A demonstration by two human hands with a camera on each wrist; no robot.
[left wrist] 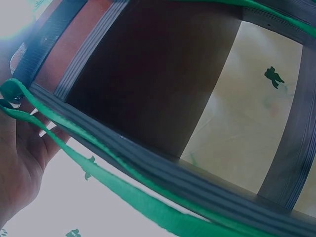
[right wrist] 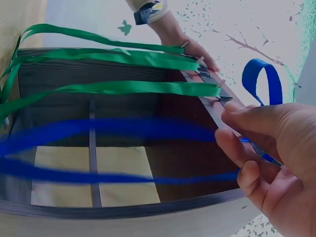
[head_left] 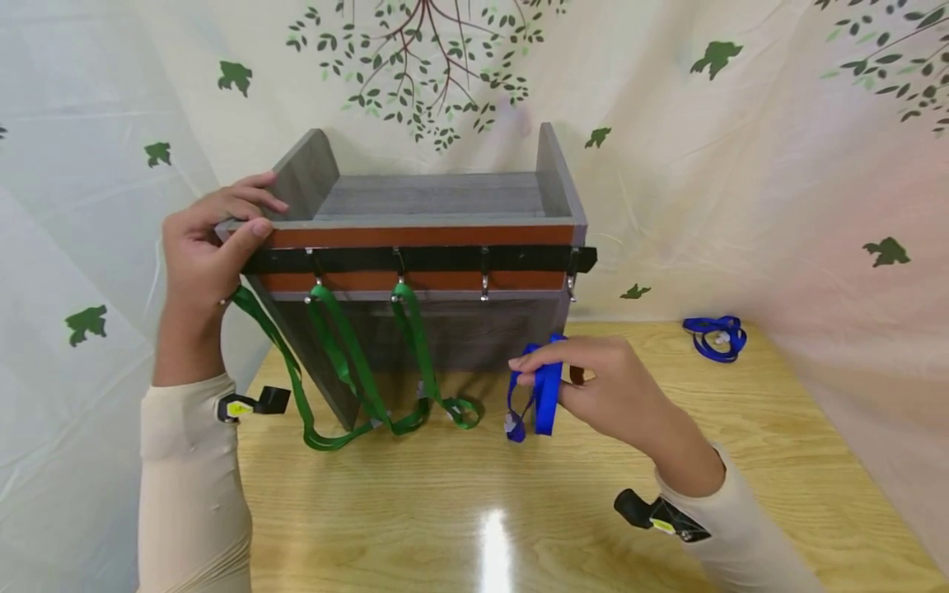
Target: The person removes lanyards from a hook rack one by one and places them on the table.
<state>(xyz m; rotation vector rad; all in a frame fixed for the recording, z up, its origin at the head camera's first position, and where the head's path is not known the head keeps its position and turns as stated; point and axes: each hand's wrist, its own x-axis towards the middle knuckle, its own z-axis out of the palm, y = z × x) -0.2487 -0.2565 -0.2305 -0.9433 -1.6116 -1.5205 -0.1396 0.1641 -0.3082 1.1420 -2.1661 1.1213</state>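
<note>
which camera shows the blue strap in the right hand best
The head view: the blue strap hangs from the right hand, its pale clip visible. The right wrist view is closer, but two lengths blur and run off the left edge. The left wrist view shows none of it.

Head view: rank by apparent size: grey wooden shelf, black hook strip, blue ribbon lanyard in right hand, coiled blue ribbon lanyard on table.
1. Grey wooden shelf
2. Black hook strip
3. Unsure: held blue ribbon lanyard, coiled blue ribbon lanyard; close in size, held one partly hidden.
</note>
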